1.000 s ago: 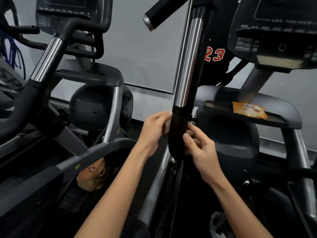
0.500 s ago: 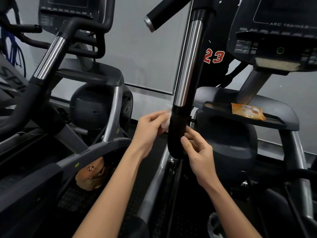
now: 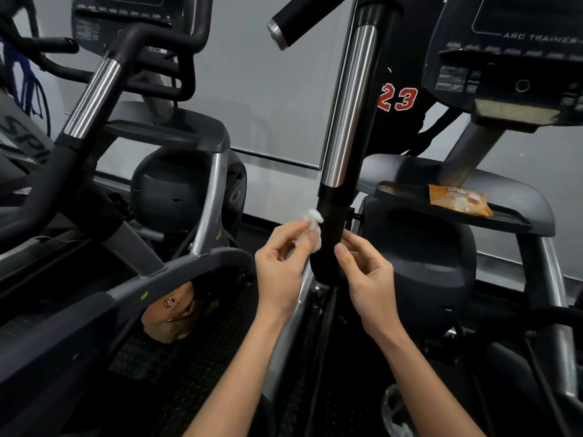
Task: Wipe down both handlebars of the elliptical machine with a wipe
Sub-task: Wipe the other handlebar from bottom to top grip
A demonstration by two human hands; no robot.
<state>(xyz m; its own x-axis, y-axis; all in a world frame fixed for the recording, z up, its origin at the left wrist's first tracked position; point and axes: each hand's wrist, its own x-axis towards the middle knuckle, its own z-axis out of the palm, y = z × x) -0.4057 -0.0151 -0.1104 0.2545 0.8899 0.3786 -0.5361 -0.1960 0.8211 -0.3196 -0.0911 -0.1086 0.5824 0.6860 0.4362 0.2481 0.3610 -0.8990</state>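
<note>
Head-height view down over two bare forearms at an elliptical machine. An upright handlebar (image 3: pixel 350 105) stands mid-frame, chrome above and a black sleeve below.

The left grip (image 3: pixel 280 266), a bare hand, pinches a small bunched white wipe (image 3: pixel 312 223) between thumb and fingers and presses it against the left side of the black sleeve. The right grip (image 3: pixel 369 279) sits just right of the sleeve, fingers curled and thumb at the bar's edge. Whether it holds an end of the wipe cannot be told.

An orange wipe packet (image 3: pixel 457 200) lies on a tray (image 3: pixel 520 197) at far right.

The wiping seems to be starting low on this bar. It would go best with the wipe spread flat, wrapped round the sleeve, then slid up the full length with a twist to reach the far side.
</note>
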